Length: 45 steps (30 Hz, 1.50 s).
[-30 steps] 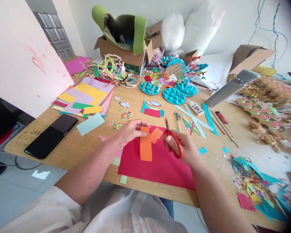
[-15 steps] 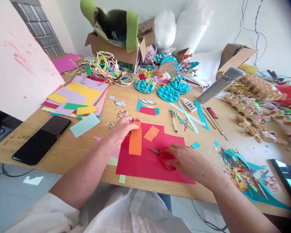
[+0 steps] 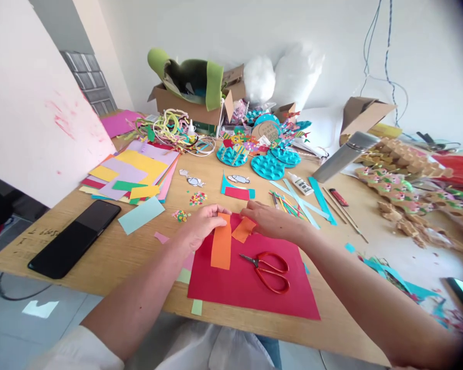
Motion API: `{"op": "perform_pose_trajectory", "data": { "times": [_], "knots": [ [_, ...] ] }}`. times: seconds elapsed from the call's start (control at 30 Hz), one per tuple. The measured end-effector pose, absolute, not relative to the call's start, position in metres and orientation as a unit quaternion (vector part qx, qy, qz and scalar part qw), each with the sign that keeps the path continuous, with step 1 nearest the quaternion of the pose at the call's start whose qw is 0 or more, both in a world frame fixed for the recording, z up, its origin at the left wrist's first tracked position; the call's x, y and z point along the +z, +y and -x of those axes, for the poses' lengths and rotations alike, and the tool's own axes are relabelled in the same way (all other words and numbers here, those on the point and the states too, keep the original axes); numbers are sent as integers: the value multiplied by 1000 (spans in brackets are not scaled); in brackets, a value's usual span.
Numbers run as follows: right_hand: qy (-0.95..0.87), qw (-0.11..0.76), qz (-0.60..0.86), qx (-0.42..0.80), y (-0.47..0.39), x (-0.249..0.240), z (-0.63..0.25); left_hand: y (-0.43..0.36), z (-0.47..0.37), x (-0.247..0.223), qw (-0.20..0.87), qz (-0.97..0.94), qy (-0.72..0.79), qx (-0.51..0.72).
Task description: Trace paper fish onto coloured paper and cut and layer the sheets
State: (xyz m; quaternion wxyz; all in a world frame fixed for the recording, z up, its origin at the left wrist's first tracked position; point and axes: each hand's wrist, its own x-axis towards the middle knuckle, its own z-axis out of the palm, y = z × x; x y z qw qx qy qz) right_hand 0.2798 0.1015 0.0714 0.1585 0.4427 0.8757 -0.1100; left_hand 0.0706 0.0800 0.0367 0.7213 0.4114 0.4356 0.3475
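My left hand [image 3: 206, 223] pinches the top of an orange paper strip [image 3: 221, 246], which hangs over the red sheet [image 3: 224, 288]. At the upper edge of a smaller orange paper piece [image 3: 243, 230] are the closed fingers of my right hand [image 3: 263, 217]; the fingertips are partly hidden. Red-handled scissors [image 3: 268, 268] lie on the red sheet below my right hand, blades slightly apart and pointing left.
Stacked coloured paper [image 3: 135, 169] and a black phone [image 3: 75, 237] are on the left. Behind my hands lie fish cutouts [image 3: 239, 179] and confetti [image 3: 198, 199]. A glue bottle [image 3: 301, 184], a grey flask [image 3: 343, 156] and paper scraps [image 3: 401, 282] stand or lie to the right.
My right hand has let go of the scissors, leaving them on the red sheet, and has moved up and left to the small orange piece. My left hand keeps the strip.
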Motion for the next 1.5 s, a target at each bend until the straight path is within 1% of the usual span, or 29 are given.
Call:
{"op": "perform_pose_trajectory", "data": {
  "times": [0.3, 0.47, 0.67, 0.83, 0.93, 1.07, 1.17, 1.5],
  "knots": [
    [877, 183, -421, -146, 110, 74, -281, 79, -69, 36, 717, -424, 434, 343],
    [880, 175, -411, -158, 116, 69, -284, 79, -69, 36, 721, -423, 427, 345],
    [891, 140, -395, -178, 115, 67, -290, 77, -69, 38, 728, -419, 426, 336],
    [864, 98, -424, -255, 115, 68, -300, 77, -70, 39, 730, -425, 420, 332],
    [833, 50, -456, -308, 122, 66, -307, 77, -70, 40, 737, -422, 414, 328],
    [773, -78, -475, -414, 142, 60, -317, 76, -70, 39, 742, -421, 410, 322],
    [727, -154, -486, -459, 158, 54, -322, 75, -70, 38, 736, -433, 415, 314],
    [663, -243, -572, -417, 191, 31, -309, 75, -70, 33, 735, -451, 405, 304]
  ]
}}
